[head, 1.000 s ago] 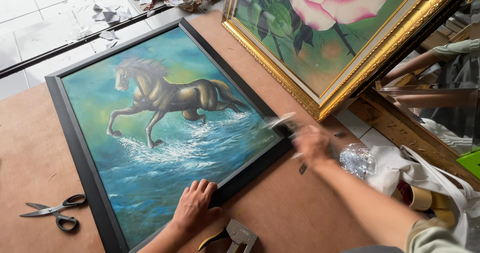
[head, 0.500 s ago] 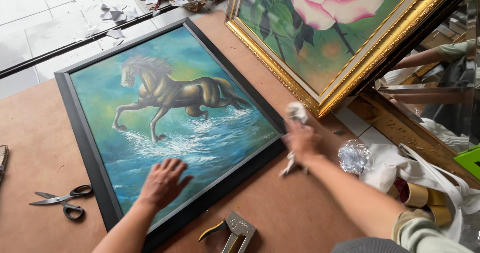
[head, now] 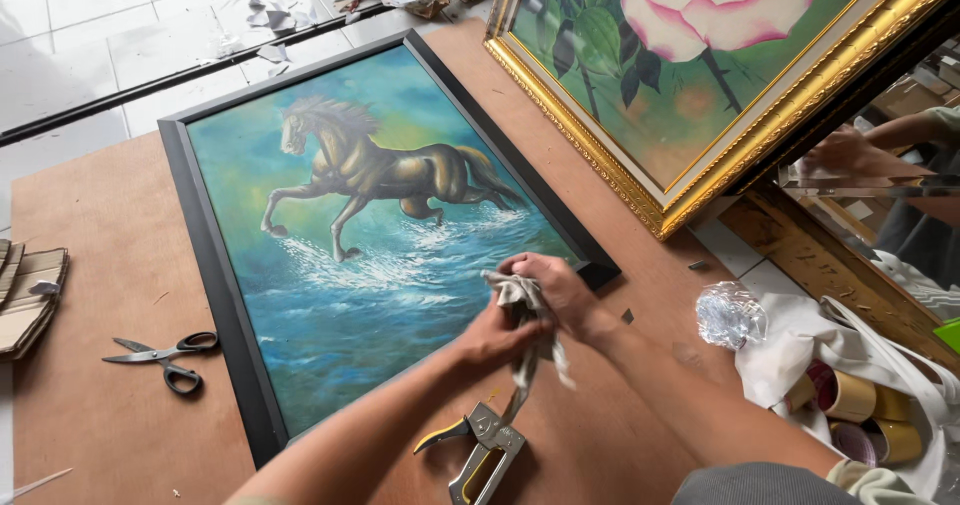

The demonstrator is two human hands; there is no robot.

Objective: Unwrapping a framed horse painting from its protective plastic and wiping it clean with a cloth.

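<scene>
A horse painting in a black frame point(head: 205, 255) lies flat on the brown board table point(head: 90, 215). Over its lower right edge my left hand point(head: 495, 337) and my right hand point(head: 556, 290) meet, and both grip a crumpled grey cloth point(head: 520, 350) that hangs down between them. A yellow-handled staple gun point(head: 480, 450) lies on the table just below the hands.
Black scissors point(head: 165, 355) lie left of the frame, cardboard pieces point(head: 28, 295) at the table's left edge. A gold-framed rose painting point(head: 700, 75) leans at the upper right. Right of my arm sit crumpled plastic point(head: 730, 317) and a white bag with tape rolls point(head: 850, 395).
My left hand has lifted off the painting and joined my right hand on the cloth. The right hand has come inward with the cloth.
</scene>
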